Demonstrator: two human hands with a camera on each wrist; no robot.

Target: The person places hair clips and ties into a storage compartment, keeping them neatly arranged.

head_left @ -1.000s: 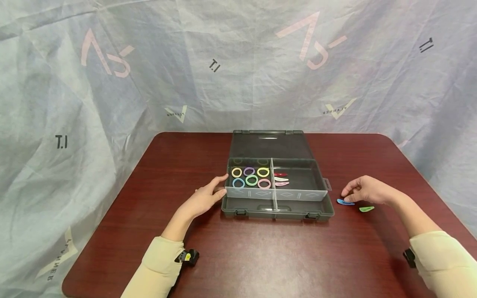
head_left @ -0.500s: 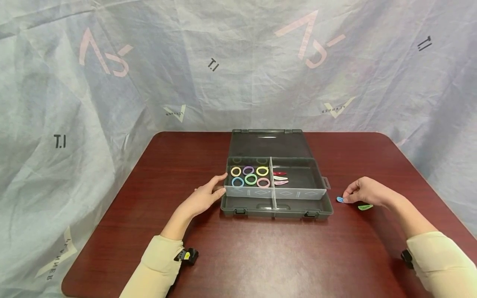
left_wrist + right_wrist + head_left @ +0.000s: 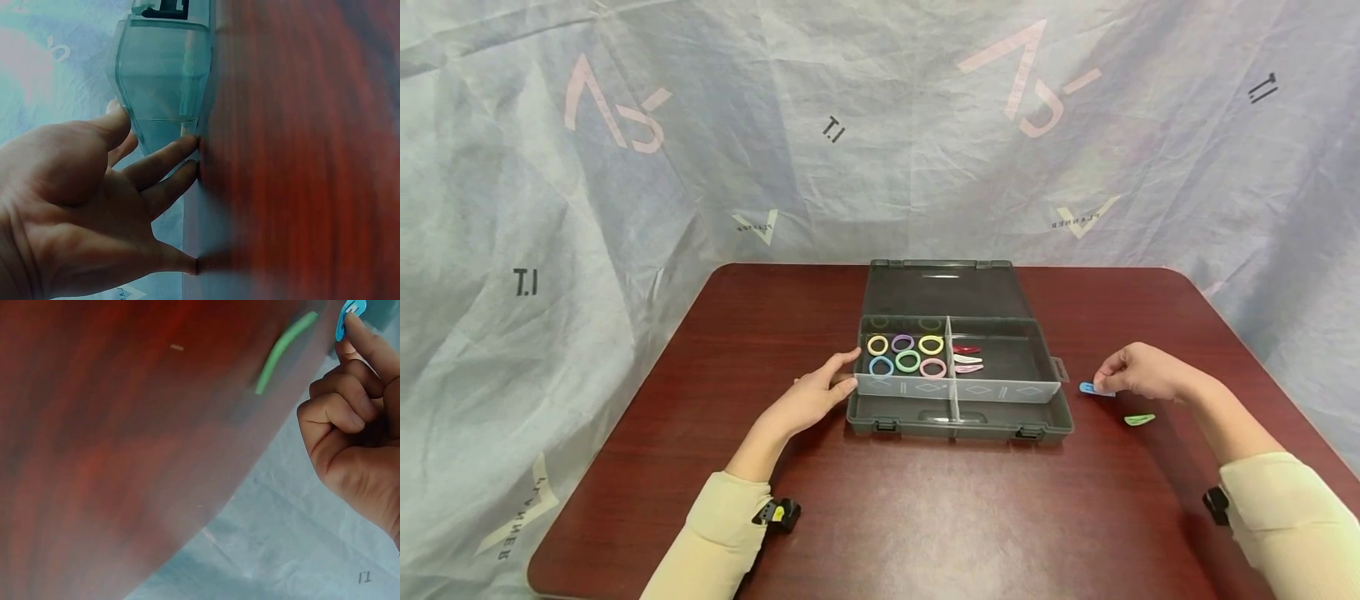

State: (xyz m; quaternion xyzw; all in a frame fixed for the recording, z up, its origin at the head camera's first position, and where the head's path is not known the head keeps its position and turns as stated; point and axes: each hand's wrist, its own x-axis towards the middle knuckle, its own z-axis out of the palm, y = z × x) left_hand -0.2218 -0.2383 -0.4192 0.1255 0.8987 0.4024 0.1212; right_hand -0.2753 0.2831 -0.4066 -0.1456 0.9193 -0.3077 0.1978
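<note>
My right hand (image 3: 1146, 372) pinches a blue snap hair clip (image 3: 1087, 388) between thumb and fingers, to the right of a grey plastic organizer box (image 3: 902, 408). In the right wrist view the clip sticks out past the fingertips, and the other fingers are curled in. A green hair clip (image 3: 1140, 420) lies on the table just below that hand. My left hand (image 3: 811, 402) rests with spread fingers against the box's left side. Inside the back right compartment lie a red clip (image 3: 967, 350), a white clip (image 3: 968, 360) and a pink clip (image 3: 970, 368), by the divider.
Several coloured hair ties (image 3: 907, 371) fill the back left compartment in two rows. The box's lid (image 3: 943, 292) is flipped back behind it. A small hang tab (image 3: 1060, 370) juts from the right side. Printed cloth (image 3: 880, 183) hangs behind the dark red table (image 3: 940, 517).
My right hand has taken hold of the blue clip and moved it slightly away from the front edge, apart from the green clip. The left hand stays at the box.
</note>
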